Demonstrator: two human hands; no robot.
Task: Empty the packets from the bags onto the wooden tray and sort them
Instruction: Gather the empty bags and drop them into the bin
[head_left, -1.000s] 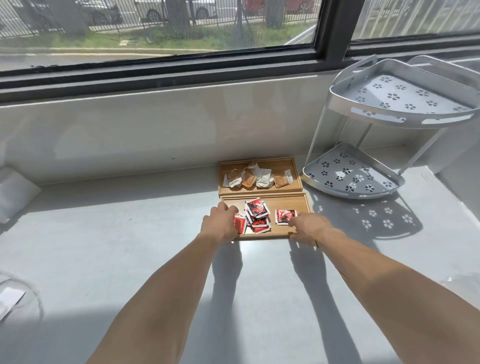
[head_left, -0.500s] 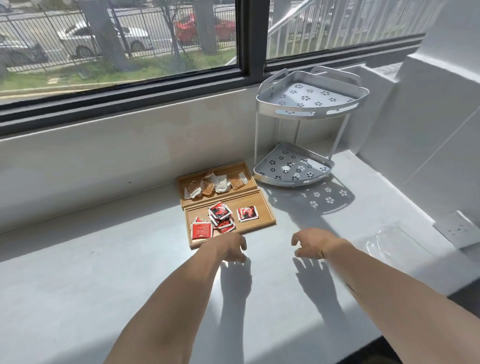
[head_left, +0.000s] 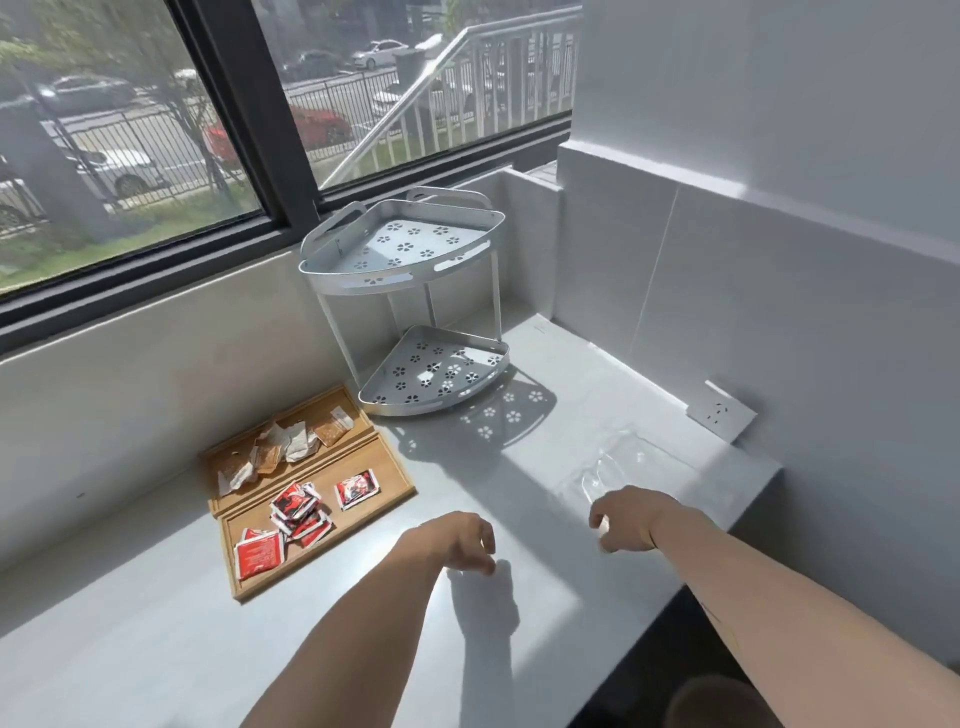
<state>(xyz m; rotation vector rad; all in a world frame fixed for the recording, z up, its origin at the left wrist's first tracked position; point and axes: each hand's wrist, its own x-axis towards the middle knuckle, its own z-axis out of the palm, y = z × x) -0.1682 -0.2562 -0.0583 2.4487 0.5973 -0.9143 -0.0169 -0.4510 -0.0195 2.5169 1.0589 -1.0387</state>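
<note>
The wooden tray (head_left: 400, 480) is seen on the grey tabletop (head_left: 156, 623), at ten o'clock from the left hand (head_left: 457, 540). Red packets (head_left: 298, 517) are held in its near compartment, brown and white packets (head_left: 283, 449) in the far one. Both hands are held empty above the tabletop, fingers loosely curled and apart. A clear plastic bag (head_left: 618, 467) is found at twelve o'clock from the right hand (head_left: 626, 519). A white corner rack (head_left: 410, 306) is placed beyond the tray.

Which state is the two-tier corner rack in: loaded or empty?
Empty. Both perforated shelves of the corner rack show bare metal, with nothing on them.
</note>
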